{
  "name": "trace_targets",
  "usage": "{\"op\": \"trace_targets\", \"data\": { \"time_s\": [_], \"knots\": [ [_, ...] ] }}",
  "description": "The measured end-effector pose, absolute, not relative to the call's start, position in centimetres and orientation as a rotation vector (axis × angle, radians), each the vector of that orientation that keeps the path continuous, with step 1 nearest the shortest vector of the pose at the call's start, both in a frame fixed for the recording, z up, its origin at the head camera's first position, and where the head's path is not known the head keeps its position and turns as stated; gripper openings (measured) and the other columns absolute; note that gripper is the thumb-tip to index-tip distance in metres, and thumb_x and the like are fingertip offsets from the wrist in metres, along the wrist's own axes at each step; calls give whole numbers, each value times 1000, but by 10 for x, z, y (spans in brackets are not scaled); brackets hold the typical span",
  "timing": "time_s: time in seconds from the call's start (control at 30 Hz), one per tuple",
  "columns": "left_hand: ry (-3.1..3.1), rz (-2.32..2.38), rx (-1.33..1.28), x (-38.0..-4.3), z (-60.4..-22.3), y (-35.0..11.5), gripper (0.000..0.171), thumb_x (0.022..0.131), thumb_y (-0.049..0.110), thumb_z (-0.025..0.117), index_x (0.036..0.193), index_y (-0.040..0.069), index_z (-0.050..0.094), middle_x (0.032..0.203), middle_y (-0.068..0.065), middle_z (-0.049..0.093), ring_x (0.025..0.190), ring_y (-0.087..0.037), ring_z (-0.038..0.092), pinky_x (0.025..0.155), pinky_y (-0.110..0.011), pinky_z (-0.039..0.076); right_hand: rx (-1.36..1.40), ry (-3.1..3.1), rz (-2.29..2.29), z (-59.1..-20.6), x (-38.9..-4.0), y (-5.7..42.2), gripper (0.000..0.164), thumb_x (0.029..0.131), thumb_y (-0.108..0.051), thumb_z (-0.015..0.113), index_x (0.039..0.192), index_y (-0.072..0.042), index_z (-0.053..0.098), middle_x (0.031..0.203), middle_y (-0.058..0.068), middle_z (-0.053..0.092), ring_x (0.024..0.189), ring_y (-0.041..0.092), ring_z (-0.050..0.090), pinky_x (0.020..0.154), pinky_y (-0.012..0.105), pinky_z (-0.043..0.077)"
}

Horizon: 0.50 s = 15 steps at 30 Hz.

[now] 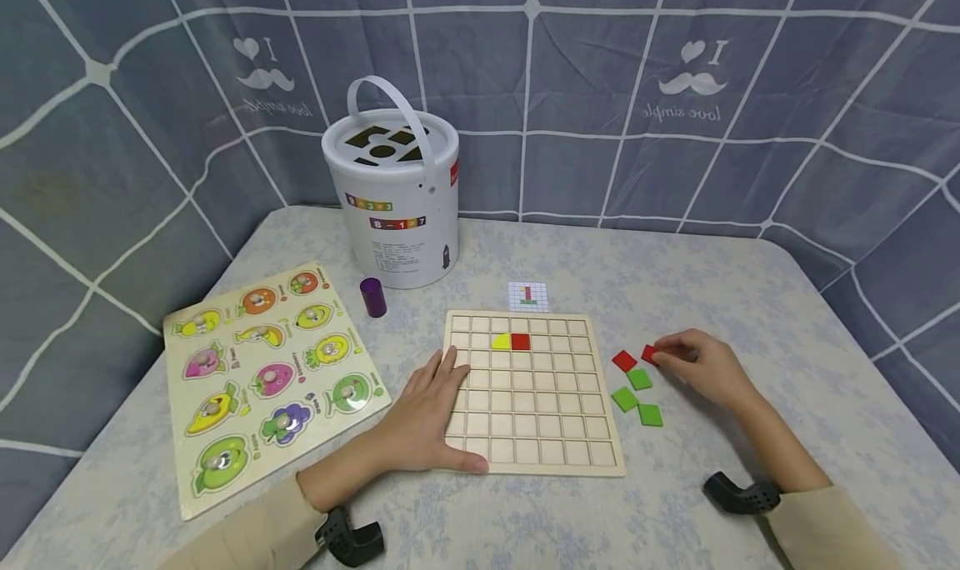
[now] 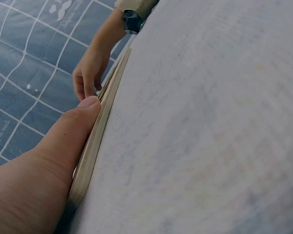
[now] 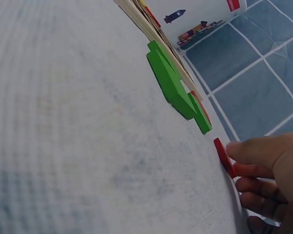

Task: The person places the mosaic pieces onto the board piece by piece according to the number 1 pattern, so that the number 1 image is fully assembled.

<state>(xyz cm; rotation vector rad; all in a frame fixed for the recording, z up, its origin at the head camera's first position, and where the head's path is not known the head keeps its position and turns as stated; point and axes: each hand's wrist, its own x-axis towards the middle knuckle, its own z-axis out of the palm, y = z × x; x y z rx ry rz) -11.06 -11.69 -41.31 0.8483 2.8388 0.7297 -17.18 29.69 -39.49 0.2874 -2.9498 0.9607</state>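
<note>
My right grip (image 1: 701,372) pinches one red tile (image 1: 648,353), my left grip (image 1: 423,420) rests straight-fingered on the board (image 1: 534,403); a shallow pinch could drop that tile onto the green tiles (image 1: 625,399).

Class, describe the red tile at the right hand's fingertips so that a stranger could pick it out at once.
Find the square wooden grid board. On the table to its right lie three green tiles, and just beyond them is the red tile. Unlike its red neighbour, nearer the board, this one is pinched by the right hand.
</note>
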Motion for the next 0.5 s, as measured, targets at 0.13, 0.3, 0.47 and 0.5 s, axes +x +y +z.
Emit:
{"op": "trace_targets", "data": {
  "time_s": [0.13,0.3,0.47,0.5],
  "knots": [
    [2840,728,850,-111,-414,-116,125,65,77,70,153,2,21,159,-26,5,146,-41,2,114,-56,11,313,-2951,929,-396,-172,298,33,91,-24,71,111,3,69,110,20,62,96,35,58,81,50,48],
    [2839,709,845,-111,-416,-116,126,64,79,69,153,3,21,159,-25,5,146,-41,2,115,-55,10,291,-2945,922,-399,-171,298,31,89,-22,74,108,1,68,102,15,63,88,27,56,76,43,47],
    [2843,716,840,-111,-415,-116,127,64,79,69,153,3,21,160,-25,5,146,-40,1,115,-55,10,299,-2897,970,-399,-171,296,26,89,-19,74,107,-2,66,87,6,62,77,19,53,65,30,46],
    [2844,715,839,-111,-415,-116,127,64,79,69,153,3,21,160,-25,5,146,-40,1,115,-55,10,310,-2883,978,-399,-171,296,24,90,-18,73,106,-2,66,86,4,62,75,17,53,63,28,45]
  ]
}}
